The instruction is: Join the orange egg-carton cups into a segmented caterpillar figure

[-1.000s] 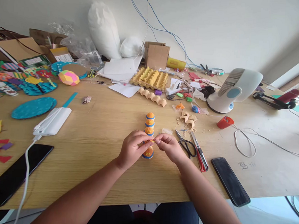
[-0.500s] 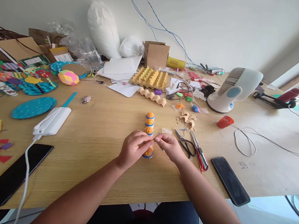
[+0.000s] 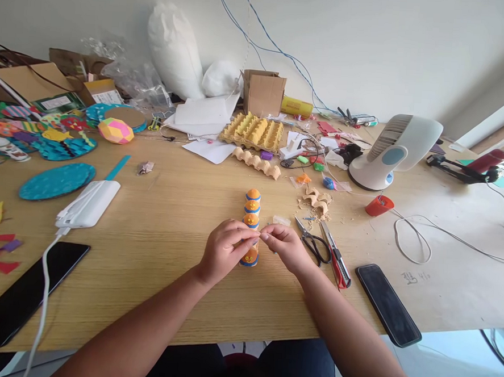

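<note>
A row of orange egg-carton cups with blue bands (image 3: pixel 252 205) runs away from me at the middle of the wooden table (image 3: pixel 168 229). My left hand (image 3: pixel 224 249) and my right hand (image 3: pixel 286 246) meet over its near end. Both are closed in a pinch, fingertips almost touching, on a tiny piece that I cannot make out. The nearest cup (image 3: pixel 250 258) shows below my fingers.
Scissors (image 3: pixel 312 243) and a red box cutter (image 3: pixel 336 256) lie right of my hands, a black phone (image 3: pixel 388 305) further right. A white fan (image 3: pixel 393 151), red cap (image 3: pixel 379 206), yellow egg tray (image 3: pixel 252 130), white power bank (image 3: pixel 89 203), another phone (image 3: pixel 23 294) and coloured paper crafts (image 3: pixel 58 142) surround.
My hands have shifted very slightly away from me over the near cup; the pinch stays the same. Nothing else on the table has moved.
</note>
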Available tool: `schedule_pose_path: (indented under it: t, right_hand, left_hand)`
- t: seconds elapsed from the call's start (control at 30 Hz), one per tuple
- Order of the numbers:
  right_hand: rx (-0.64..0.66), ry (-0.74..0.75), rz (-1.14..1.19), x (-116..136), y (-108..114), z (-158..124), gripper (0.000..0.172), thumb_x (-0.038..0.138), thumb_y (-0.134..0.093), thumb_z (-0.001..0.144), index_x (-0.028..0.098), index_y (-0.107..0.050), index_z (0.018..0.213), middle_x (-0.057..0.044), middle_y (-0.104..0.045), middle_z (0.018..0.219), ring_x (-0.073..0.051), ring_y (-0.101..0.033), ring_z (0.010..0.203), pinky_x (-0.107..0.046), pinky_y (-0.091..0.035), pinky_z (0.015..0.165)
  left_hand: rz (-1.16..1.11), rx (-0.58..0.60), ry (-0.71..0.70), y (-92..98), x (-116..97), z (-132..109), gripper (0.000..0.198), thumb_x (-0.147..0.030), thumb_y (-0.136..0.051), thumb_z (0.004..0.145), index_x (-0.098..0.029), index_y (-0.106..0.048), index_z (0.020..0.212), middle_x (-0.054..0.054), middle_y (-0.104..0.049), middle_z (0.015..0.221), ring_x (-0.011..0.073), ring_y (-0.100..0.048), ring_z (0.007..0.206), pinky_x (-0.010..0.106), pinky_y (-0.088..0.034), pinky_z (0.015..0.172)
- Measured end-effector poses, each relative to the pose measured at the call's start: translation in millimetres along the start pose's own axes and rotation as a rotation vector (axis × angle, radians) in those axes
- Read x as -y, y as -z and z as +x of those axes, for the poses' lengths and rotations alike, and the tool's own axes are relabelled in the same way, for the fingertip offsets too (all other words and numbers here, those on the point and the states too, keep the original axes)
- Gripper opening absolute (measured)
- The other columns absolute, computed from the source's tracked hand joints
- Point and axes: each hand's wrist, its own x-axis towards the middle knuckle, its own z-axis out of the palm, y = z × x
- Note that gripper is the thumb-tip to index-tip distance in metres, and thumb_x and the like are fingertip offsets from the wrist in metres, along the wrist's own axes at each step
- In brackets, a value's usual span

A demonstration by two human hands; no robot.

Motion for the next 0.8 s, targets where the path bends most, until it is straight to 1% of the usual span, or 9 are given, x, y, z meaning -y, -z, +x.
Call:
schedule_pose_path:
  t: [0.1, 0.3, 0.47, 0.6, 0.7, 0.77, 0.8]
  right_hand:
    - [-0.001, 0.0, -0.017, 1.3, -0.5, -0.3, 0.04, 0.057, -0.079, 0.077, 0.019, -0.069, 0.079, 0.001, -0.054, 0.065, -0.013, -0.044, 0.063, -0.028, -0.034, 0.059]
    - [-0.013, 0.001, -0.015, 2.6, -1.0, -0.2, 0.04, 0.057, -0.079, 0.077, 0.019, -0.069, 0.078, 0.002, -0.052, 0.063, -0.013, -0.044, 0.062, -0.028, -0.034, 0.058]
    - [0.015, -0.009, -0.022, 4.1, -1.6, -0.4, 0.041, 0.058, -0.078, 0.078, 0.018, -0.069, 0.078, 0.002, -0.052, 0.064, -0.013, -0.043, 0.063, -0.028, -0.034, 0.059]
    - [0.025, -0.028, -0.032, 4.9, -1.5, -0.4, 0.044, 0.06, -0.077, 0.077, 0.017, -0.069, 0.076, 0.004, -0.043, 0.058, -0.012, -0.039, 0.061, -0.027, -0.03, 0.057]
    - [0.043, -0.045, -0.014, 3.1, -0.6, 0.0, 0.047, 0.062, -0.074, 0.08, 0.017, -0.067, 0.071, 0.006, -0.036, 0.056, -0.01, -0.031, 0.057, -0.027, -0.025, 0.055]
    - [0.049, -0.058, -0.007, 1.7, -0.1, 0.4, 0.048, 0.064, -0.072, 0.08, 0.017, -0.066, 0.07, 0.006, -0.035, 0.055, -0.01, -0.027, 0.056, -0.027, -0.023, 0.054]
    - [0.047, -0.061, -0.011, 1.3, 0.0, 0.6, 0.048, 0.064, -0.073, 0.08, 0.017, -0.067, 0.071, 0.006, -0.036, 0.055, -0.01, -0.027, 0.056, -0.027, -0.023, 0.053]
  left_hand:
    - [0.0, 0.005, 0.006, -1.0, 0.7, -0.4, 0.01, -0.021, -0.071, 0.092, -0.023, -0.075, 0.101, 0.004, -0.074, 0.092, 0.0155, -0.069, 0.085, 0.03, -0.057, 0.079]
    - [-0.006, 0.017, 0.015, -2.4, 1.0, -1.2, 0.022, -0.026, -0.077, 0.087, -0.022, -0.073, 0.109, 0.005, -0.073, 0.096, 0.016, -0.068, 0.084, 0.031, -0.057, 0.077]
    - [0.02, 0.007, -0.001, -1.4, 1.5, 0.2, 0.013, -0.022, -0.071, 0.092, -0.024, -0.076, 0.104, 0.004, -0.075, 0.093, 0.0154, -0.068, 0.084, 0.03, -0.056, 0.078]
    - [0.026, 0.005, 0.006, -1.1, 1.1, 0.9, 0.011, -0.021, -0.069, 0.093, -0.024, -0.077, 0.1, 0.003, -0.075, 0.09, 0.0152, -0.068, 0.083, 0.03, -0.056, 0.077]
    - [0.02, -0.003, 0.011, -2.1, 1.4, 0.5, 0.009, -0.021, -0.07, 0.092, -0.023, -0.077, 0.099, 0.003, -0.075, 0.091, 0.0156, -0.069, 0.084, 0.03, -0.057, 0.078]
    - [0.012, -0.007, 0.02, -2.8, 1.7, 0.1, 0.01, -0.02, -0.07, 0.092, -0.023, -0.076, 0.099, 0.004, -0.075, 0.092, 0.0158, -0.07, 0.086, 0.03, -0.057, 0.079]
    - [0.008, -0.007, 0.024, -3.1, 1.8, 0.0, 0.01, -0.019, -0.069, 0.092, -0.023, -0.076, 0.1, 0.004, -0.075, 0.093, 0.016, -0.07, 0.087, 0.031, -0.058, 0.079]
